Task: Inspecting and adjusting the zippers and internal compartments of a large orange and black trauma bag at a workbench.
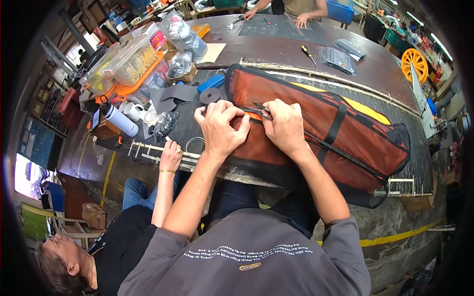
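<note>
A long bag of black mesh over orange-red fabric lies across the table in front of me, a dark zip running along its length. My left hand has its fingers bent in a pinch at the bag's left part, beside a small bright orange patch. In my right hand is a small dark tool with pointed jaws, like pliers, its tip toward my left hand. The handles are mostly hidden by my fingers. A roll of dark strap lies just beyond my left hand.
At my left a seated co-worker's hand rests at the table edge, near a white bottle and mugs. Clear plastic boxes stand farther back. Across the table lies a screwdriver; another person's hand works there.
</note>
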Demonstrator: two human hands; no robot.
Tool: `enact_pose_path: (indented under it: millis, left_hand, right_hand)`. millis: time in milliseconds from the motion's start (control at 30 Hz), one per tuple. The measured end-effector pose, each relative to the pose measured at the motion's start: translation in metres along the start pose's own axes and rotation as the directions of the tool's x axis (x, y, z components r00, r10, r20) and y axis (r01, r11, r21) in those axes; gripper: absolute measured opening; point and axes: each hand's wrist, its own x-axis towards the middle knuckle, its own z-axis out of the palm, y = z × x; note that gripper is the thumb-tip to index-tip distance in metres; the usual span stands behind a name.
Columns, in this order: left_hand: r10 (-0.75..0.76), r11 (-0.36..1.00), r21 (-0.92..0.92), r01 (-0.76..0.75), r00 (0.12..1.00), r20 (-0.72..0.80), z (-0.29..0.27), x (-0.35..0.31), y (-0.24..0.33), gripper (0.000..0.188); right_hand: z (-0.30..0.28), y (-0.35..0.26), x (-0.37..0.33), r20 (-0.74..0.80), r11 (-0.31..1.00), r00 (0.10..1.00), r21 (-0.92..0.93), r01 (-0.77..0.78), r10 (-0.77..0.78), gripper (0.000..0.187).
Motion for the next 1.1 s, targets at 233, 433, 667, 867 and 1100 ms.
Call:
enact_pose_path:
  millis: [233,433,667,867,1100]
  left_hand:
    - [-0.138,0.975,0.185,0.12,0.986,0.088,0.009,0.015,0.018,0.02]
    - [-0.204,0.977,0.076,0.198,0.976,0.078,0.022,-0.002,0.017,0.01]
    - [-0.072,0.993,-0.09,0.08,0.993,0.091,0.007,-0.009,0.009,0.009]
    - [-0.064,0.997,0.042,0.061,0.996,0.069,0.011,-0.019,0.017,0.009]
    - [-0.169,0.982,-0.068,0.176,0.981,0.097,0.019,-0.024,0.007,0.005]
  right_hand:
    - [0.005,0.0,0.002,0.013,0.999,0.999,0.0,-0.032,0.032,0.015]
    - [0.005,0.0,0.002,-0.01,1.0,1.0,-0.003,-0.012,0.012,0.014]
    - [0.0,0.0,-0.001,0.014,1.0,1.0,0.007,-0.006,0.006,0.012]
    - [0.007,0.004,-0.005,-0.002,0.999,1.0,0.034,0.012,-0.012,0.013]
    - [0.004,0.005,-0.008,0.086,1.0,0.996,0.005,-0.004,0.004,0.018]
